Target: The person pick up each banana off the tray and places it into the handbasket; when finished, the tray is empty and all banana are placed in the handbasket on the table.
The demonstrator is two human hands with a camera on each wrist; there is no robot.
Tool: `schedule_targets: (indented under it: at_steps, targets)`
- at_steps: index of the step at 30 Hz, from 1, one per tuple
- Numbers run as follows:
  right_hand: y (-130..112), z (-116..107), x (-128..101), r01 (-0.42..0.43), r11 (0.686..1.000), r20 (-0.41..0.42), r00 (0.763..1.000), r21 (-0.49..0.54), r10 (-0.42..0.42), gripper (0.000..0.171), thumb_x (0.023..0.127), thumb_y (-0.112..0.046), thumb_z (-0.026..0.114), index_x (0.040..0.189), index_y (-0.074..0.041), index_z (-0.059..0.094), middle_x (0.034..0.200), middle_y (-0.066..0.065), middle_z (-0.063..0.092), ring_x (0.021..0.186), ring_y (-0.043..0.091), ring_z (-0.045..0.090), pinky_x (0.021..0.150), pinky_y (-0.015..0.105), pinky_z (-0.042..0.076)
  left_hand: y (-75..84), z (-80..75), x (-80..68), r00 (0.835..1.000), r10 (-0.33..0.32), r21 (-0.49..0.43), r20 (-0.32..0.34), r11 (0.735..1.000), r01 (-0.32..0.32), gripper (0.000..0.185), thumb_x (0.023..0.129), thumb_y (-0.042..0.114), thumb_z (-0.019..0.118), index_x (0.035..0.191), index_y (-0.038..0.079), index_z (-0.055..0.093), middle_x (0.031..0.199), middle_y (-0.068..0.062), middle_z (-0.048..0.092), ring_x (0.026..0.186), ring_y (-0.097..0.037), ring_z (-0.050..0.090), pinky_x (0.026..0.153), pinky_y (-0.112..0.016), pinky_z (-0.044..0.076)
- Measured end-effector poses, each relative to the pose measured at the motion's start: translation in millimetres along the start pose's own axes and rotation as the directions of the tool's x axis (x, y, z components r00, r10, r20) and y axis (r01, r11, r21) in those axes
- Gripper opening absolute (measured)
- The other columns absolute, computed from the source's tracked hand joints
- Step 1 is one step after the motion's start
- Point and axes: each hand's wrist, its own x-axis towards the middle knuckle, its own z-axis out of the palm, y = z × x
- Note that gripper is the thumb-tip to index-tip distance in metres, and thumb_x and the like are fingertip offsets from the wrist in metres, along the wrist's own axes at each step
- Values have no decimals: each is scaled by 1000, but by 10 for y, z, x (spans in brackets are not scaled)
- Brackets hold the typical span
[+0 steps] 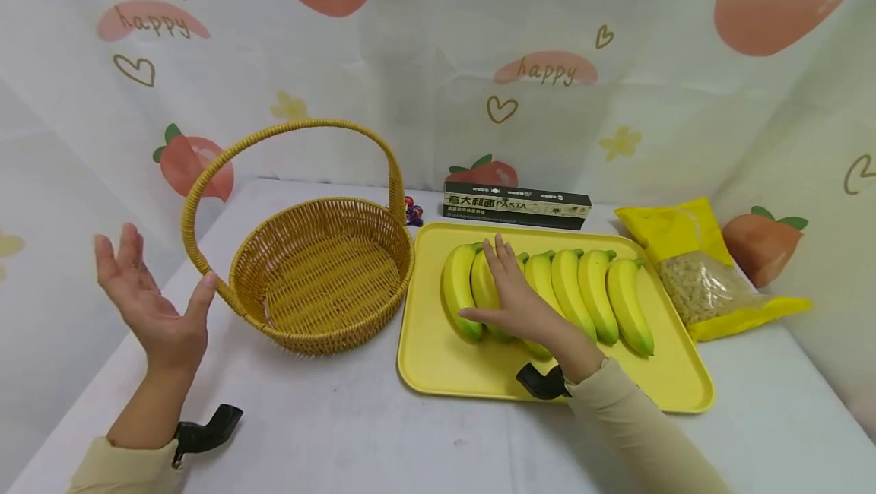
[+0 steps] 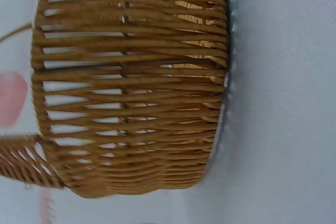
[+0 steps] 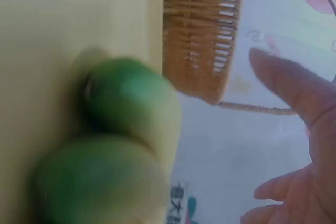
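On yellow tray point(image 1: 438, 372), bananas point(image 1: 588, 292) lie in row; my right hand point(image 1: 520, 304) rests flat on them, fingers point(image 1: 494, 257) straight. Left hand point(image 1: 153, 308) open beside basket point(image 1: 322, 273). Bananas look light, smooth, bruisable; I'd grip mid-body

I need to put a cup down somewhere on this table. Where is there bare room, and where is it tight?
Bare table lies in front of the basket and tray, between the two forearms. The basket's inside is bare too. Crowded: the tray, filled by bananas under the right hand, and the back edge with the pasta box and yellow bag.
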Motion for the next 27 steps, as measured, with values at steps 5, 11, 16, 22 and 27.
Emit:
schedule_targets:
  at_steps: [5, 11, 16, 22, 27]
  targets:
    - [-115, 79, 134, -62, 989, 48, 997, 132, 56, 102, 81, -40, 69, 150, -7, 2, 157, 9, -12, 144, 30, -9, 114, 54, 9, -183, -135, 34, 952, -215, -161, 217, 954, 253, 74, 74, -13, 60, 141, 3, 31, 141, -4, 41, 134, -17, 34, 116, -25, 14]
    - [-191, 178, 265, -137, 963, 90, 989, 231, 119, 101, 81, -43, 68, 150, -12, 2, 158, 5, -9, 145, 24, -5, 115, 50, 10, -309, -329, 192, 738, -291, -30, 609, 921, 389, 77, 80, -15, 56, 146, 12, 26, 145, 3, 41, 130, -4, 38, 106, -11, 27]
    - [-164, 279, 296, -136, 955, 83, 989, 262, 119, 104, 81, -41, 69, 150, -10, -2, 158, 8, -6, 145, 22, -4, 117, 46, 7, -359, -340, 331, 541, -299, 174, 786, 947, 271, 78, 78, -14, 60, 145, 8, 28, 141, 14, 42, 128, 3, 37, 91, -5, 35]
    - [-131, 402, 333, -127, 952, 39, 992, 277, 121, 100, 82, -32, 70, 149, -5, 1, 158, 10, -3, 145, 23, -4, 117, 44, 6, -382, -298, 467, 402, -328, 275, 855, 943, 187, 75, 76, -11, 66, 142, 5, 33, 141, 12, 36, 124, 7, 35, 87, -6, 36]
    - [-112, 517, 375, -123, 953, 4, 992, 278, 127, 93, 85, -26, 68, 149, -4, 4, 157, 13, -3, 145, 27, -2, 116, 46, 9, -383, -334, 507, 320, -378, 321, 869, 922, 216, 79, 75, -6, 70, 142, 12, 32, 151, 7, 21, 128, 17, 17, 109, -60, 16]
